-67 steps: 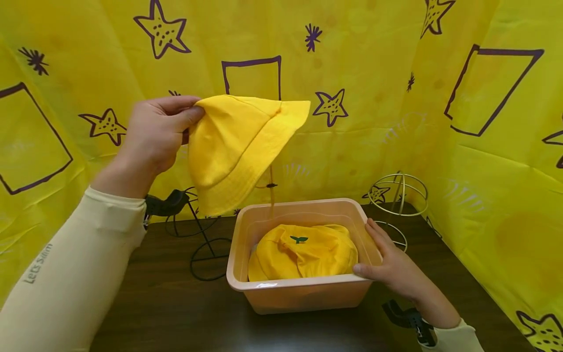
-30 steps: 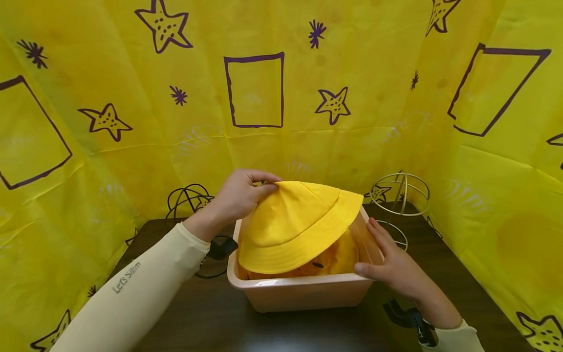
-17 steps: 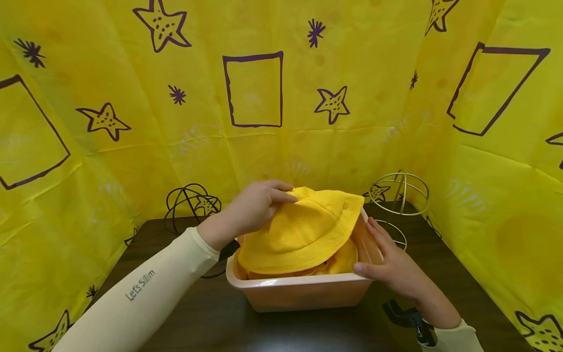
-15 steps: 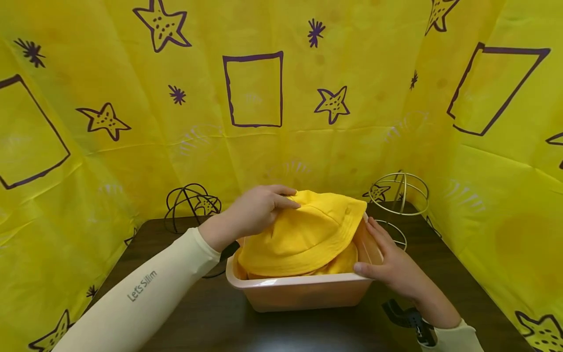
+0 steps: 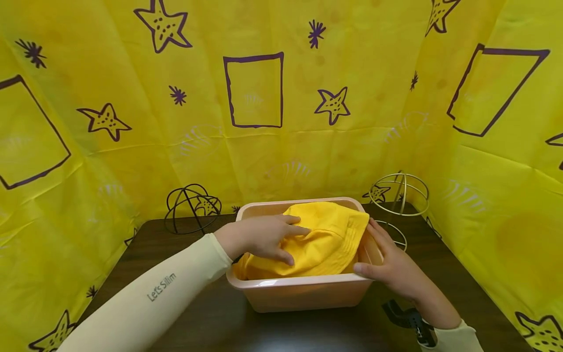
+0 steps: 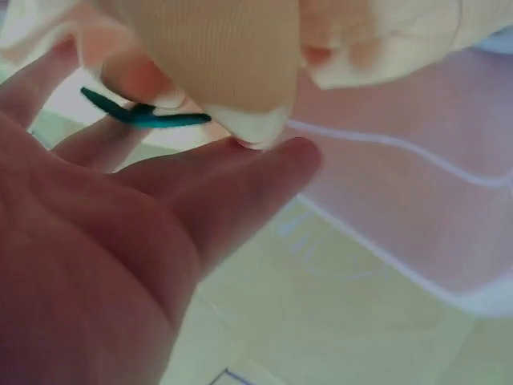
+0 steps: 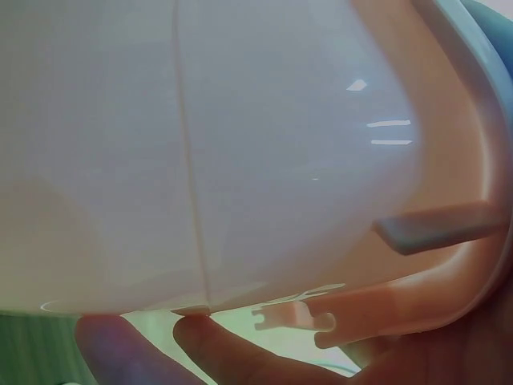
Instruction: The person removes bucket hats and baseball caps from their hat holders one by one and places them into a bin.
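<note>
A yellow bucket hat [image 5: 327, 244] lies crumpled inside a pale pink plastic basin [image 5: 308, 293], its brim toward the right wall. My left hand [image 5: 266, 237] rests on the hat with fingers spread and nearly straight. In the left wrist view the fingers touch pale-looking cloth [image 6: 232, 64], and a green sprout emblem [image 6: 144, 116] shows beside them. At the basin's right front corner my right hand [image 5: 391, 261] holds the rim, thumb over the edge. The right wrist view has its fingertips [image 7: 216, 337] against the basin's outer wall. Other yellow cloth underneath is mostly hidden.
A black wire stand [image 5: 189, 210] is at the back left of the dark wooden table [image 5: 193, 303]. Behind the basin on the right is a gold wire stand [image 5: 398, 195]. Yellow printed cloth [image 5: 255, 29] encloses the back and sides.
My left hand lowered the pinched hat from the upper left into the basin, let go of its crown, and now presses it flatter with spread fingers. The right hand stayed on the rim.
</note>
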`<state>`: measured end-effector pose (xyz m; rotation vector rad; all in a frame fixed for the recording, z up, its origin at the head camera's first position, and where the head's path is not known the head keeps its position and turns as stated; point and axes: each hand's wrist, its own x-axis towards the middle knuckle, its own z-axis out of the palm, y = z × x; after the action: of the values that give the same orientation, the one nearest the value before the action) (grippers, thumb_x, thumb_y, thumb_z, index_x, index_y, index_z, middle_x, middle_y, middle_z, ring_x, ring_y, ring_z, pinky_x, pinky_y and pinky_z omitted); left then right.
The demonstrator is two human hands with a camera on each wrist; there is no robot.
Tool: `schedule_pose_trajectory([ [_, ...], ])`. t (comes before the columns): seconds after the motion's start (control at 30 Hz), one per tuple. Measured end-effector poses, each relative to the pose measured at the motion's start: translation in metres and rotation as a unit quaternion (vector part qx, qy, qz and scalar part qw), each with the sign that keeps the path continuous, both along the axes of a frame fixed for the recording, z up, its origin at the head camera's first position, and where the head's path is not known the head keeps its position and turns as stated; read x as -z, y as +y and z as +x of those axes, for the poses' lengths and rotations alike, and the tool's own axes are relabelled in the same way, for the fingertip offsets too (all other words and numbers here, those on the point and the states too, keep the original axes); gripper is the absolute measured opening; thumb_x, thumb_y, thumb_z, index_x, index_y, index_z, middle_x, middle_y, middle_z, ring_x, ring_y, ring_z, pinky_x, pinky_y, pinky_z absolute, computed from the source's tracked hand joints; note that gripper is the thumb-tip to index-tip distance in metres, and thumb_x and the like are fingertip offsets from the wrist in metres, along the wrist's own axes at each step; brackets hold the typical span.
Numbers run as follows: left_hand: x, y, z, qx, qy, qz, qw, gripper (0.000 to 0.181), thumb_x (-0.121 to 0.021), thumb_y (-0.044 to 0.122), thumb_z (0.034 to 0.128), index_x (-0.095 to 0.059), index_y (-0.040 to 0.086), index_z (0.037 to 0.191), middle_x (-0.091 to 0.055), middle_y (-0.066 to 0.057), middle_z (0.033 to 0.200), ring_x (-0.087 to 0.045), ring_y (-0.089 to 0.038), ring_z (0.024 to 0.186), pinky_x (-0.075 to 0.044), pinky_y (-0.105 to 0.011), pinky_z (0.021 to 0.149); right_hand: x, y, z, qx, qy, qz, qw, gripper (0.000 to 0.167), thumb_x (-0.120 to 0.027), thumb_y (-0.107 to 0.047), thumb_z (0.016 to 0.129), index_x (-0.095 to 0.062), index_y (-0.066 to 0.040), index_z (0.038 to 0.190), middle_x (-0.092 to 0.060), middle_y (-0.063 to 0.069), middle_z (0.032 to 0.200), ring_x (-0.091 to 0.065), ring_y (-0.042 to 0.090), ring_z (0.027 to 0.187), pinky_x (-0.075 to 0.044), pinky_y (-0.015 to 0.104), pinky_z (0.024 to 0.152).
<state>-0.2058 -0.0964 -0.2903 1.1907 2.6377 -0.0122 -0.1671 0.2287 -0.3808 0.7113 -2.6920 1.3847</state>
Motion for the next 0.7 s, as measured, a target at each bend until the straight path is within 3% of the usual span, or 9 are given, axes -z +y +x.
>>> schedule_pose_trajectory([
  [0.13, 0.007, 0.006, -0.003, -0.023, -0.023, -0.022, 0.9992, 0.094, -0.074, 0.054, 0.0841, -0.019, 0.043, 0.159, -0.026, -0.016, 0.159, -0.035, -0.032, 0.14, -0.032, -0.043, 0.11, 0.0, 0.0, 0.0, 0.003, -0.003, 0.007, 1.0, 0.098, -0.078, -0.034, 0.085, -0.018, -0.016, 0.161, -0.005, 0.007, 0.165, -0.014, 0.047, 0.143, -0.02, 0.075, 0.1],
  [0.27, 0.013, 0.012, -0.007, -0.052, -0.039, -0.047, 0.9968, 0.104, -0.077, 0.057, 0.0789, -0.007, 0.054, 0.155, -0.025, -0.018, 0.159, -0.047, -0.032, 0.132, -0.038, -0.041, 0.105, 0.001, 0.0, -0.001, 0.002, -0.007, 0.004, 1.0, 0.098, -0.078, -0.033, 0.085, -0.018, -0.012, 0.161, -0.005, 0.005, 0.166, -0.014, 0.047, 0.143, -0.021, 0.074, 0.101],
  [0.4, 0.019, 0.016, -0.011, -0.072, -0.05, -0.076, 0.9932, 0.101, -0.076, 0.06, 0.0771, -0.009, 0.058, 0.153, -0.028, -0.018, 0.158, -0.044, -0.034, 0.134, -0.036, -0.045, 0.106, 0.001, 0.0, -0.002, 0.001, -0.013, -0.002, 0.9999, 0.099, -0.078, -0.032, 0.085, -0.018, -0.011, 0.16, -0.004, 0.004, 0.166, -0.014, 0.047, 0.143, -0.023, 0.072, 0.102],
  [0.6, 0.028, 0.024, -0.017, -0.066, -0.056, -0.11, 0.9902, 0.094, -0.077, 0.057, 0.0789, -0.022, 0.052, 0.155, -0.044, -0.004, 0.152, -0.034, -0.029, 0.141, -0.033, -0.045, 0.109, 0.0, 0.0, -0.001, 0.001, -0.018, -0.001, 0.9998, 0.099, -0.078, -0.031, 0.085, -0.018, -0.008, 0.16, -0.003, 0.005, 0.166, -0.012, 0.048, 0.143, -0.022, 0.073, 0.101],
  [0.7, 0.032, 0.03, -0.019, -0.062, -0.053, -0.123, 0.989, 0.092, -0.078, 0.056, 0.0791, -0.026, 0.05, 0.155, -0.05, -0.005, 0.147, -0.046, -0.025, 0.132, -0.037, -0.042, 0.105, 0.0, 0.0, -0.001, 0.001, -0.016, -0.001, 0.9999, 0.098, -0.078, -0.03, 0.085, -0.018, -0.007, 0.16, -0.004, 0.006, 0.166, -0.012, 0.048, 0.143, -0.021, 0.073, 0.101],
])
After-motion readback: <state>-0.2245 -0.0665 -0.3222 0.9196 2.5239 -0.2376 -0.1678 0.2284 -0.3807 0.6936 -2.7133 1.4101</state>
